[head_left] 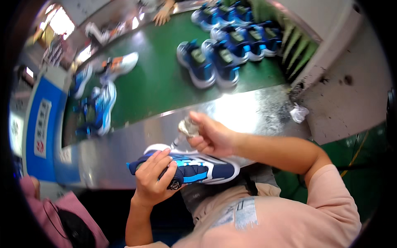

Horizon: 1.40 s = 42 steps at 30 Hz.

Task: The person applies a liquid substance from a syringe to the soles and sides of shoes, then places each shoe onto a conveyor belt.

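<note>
A navy sneaker (221,170) with bright blue stripes and a white sole lies sideways in front of me, at the table's near edge. My left hand (156,175) is closed over its heel end, fingers across the upper. Above the sole's far edge, my right hand (213,135) is closed around a small whitish, translucent tool (188,128) with a thin tip. That tip points down to the shoe, close to my left fingertips. Blur and fingers hide the tool's exact kind, and I cannot tell whether its tip touches the shoe.
A metal ledge (136,138) borders the green conveyor belt (144,91). Several blue sneakers (223,60) stand at the far right, others (97,109) at the left. Crumpled white paper (298,113) lies right. Another person's hand (162,15) rests beyond; a pink-clothed person (78,206) is at left.
</note>
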Each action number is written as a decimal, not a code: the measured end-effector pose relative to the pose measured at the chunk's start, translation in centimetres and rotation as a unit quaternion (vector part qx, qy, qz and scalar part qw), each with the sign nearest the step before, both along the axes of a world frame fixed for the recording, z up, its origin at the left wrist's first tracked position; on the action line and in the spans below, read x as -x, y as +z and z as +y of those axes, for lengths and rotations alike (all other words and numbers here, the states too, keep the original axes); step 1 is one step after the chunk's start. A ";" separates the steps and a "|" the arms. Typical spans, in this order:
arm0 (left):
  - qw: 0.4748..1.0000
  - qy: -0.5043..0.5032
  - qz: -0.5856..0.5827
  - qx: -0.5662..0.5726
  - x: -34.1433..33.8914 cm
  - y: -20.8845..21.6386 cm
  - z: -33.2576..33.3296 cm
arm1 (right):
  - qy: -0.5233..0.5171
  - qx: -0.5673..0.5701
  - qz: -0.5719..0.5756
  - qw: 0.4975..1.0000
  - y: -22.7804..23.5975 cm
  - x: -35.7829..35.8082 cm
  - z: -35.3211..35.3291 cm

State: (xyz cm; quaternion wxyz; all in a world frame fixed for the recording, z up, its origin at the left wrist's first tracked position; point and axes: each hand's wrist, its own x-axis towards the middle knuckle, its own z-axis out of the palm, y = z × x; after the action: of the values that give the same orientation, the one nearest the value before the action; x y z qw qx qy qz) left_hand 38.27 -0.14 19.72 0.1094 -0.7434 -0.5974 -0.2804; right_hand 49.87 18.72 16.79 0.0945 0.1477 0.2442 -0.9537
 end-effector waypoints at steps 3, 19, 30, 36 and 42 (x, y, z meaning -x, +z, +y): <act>0.995 0.064 0.014 -0.071 -1.5 -1.8 -2.3 | 0.082 -0.107 -0.026 0.991 3.3 1.4 -0.8; 0.969 0.229 0.082 -0.035 -7.4 -3.3 -6.2 | 0.093 -0.408 -0.011 0.908 9.2 -7.1 0.8; 0.964 0.234 0.123 -0.002 -5.1 -2.8 -6.8 | -0.081 -0.221 -0.043 0.971 5.8 -15.0 -0.2; 0.965 0.220 0.146 0.017 -4.3 -1.3 -5.2 | -0.192 -0.138 0.013 0.972 2.5 -17.0 -2.2; 0.966 0.214 0.137 0.043 -3.0 0.6 -4.6 | -0.230 -0.225 0.033 0.946 2.5 -15.6 -3.6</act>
State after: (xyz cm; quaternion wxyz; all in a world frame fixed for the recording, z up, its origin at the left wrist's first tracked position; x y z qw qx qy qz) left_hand 41.29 -4.73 20.30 0.2158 -0.6332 -0.7336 -0.1199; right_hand 65.45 15.07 19.32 -0.1714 0.1853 0.4148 -0.8742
